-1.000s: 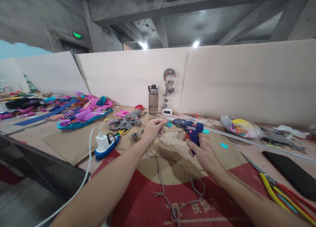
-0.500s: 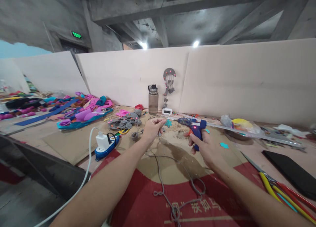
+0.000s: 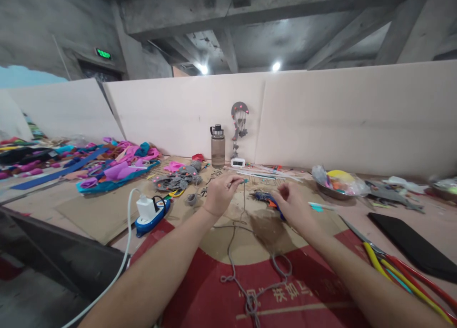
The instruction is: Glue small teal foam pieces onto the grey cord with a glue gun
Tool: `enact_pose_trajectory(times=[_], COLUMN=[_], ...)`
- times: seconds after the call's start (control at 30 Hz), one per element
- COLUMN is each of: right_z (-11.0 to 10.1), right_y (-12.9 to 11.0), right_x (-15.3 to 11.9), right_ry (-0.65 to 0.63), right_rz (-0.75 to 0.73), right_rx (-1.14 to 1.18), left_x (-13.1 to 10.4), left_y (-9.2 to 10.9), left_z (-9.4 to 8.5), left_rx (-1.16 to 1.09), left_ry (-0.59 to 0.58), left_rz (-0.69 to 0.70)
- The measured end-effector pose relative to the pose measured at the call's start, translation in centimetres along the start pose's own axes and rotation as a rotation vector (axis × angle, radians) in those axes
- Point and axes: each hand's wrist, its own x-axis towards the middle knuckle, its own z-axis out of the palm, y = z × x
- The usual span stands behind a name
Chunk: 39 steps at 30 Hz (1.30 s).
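My left hand (image 3: pixel 222 193) is in a pinch, with a small teal felt piece (image 3: pixel 246 181) at its fingertips. Grey cord (image 3: pixel 244 202) hangs straight down from that piece and runs in loose loops over the cardboard. To the right, my right hand (image 3: pixel 291 202) has its fingers bent and apart, and nothing shows between them. A blue glue gun (image 3: pixel 263 196) with an orange trigger lies on the board just beside and behind this hand, which partly covers it. Another teal felt piece (image 3: pixel 316 206) lies right of my right hand.
A power strip (image 3: pixel 152 221) with a white plug stands left. Grey felt pieces (image 3: pixel 174 179), a bottle (image 3: pixel 218 147) and a small white clock (image 3: pixel 237 163) are behind. Glue sticks (image 3: pixel 262 174) lie at the back. Scissors (image 3: pixel 378 252), a black phone (image 3: pixel 410 242) and a bowl (image 3: pixel 335 193) are right.
My right hand has let go of the glue gun, which now lies on the board. The teal piece stays at my left fingertips. The view has shifted slightly.
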Motion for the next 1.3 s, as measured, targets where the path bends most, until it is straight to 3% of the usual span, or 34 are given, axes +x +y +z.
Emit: enact_pose_trajectory(times=[0.17,0.27,0.4,0.5,0.67,0.8,0.97,1.3], right_z=[1.9,3.3,4.8,5.4,4.9,3.9,3.3,3.1], right_y=[-5.7,-7.4,-7.9,-7.4,-6.5,-6.6,-6.8,-6.5], right_x=[-0.9,-0.7,-0.5,-0.6,-0.4,-0.3,-0.4,-0.6], right_ry=[-0.1,-0.169,-0.141,-0.083,-0.006,0.014,0.031,0.069], right_rz=[-0.015,0.155,0.334,0.346,0.094,0.036,0.043,0.034], right_rx=[0.447,0.698,0.931,0.873,0.625,0.552,0.439,0.396], left_x=[0.1,0.1,0.2,0.1,0.2,0.2,0.1,0.0], left_y=[0.5,0.7,0.8,0.9,1.0,1.3,1.5,1.5], left_z=[-0.2,-0.2,-0.3,-0.2,0.5,1.1,1.4,1.5], left_rx=[0.08,0.086,0.057,-0.006,-0.227,-0.424,-0.539,-0.589], left_ry=[-0.009,0.015,0.047,0.061,0.046,-0.003,-0.026,-0.042], left_rz=[0.137,0.17,0.128,0.037,-0.233,-0.382,-0.456,-0.459])
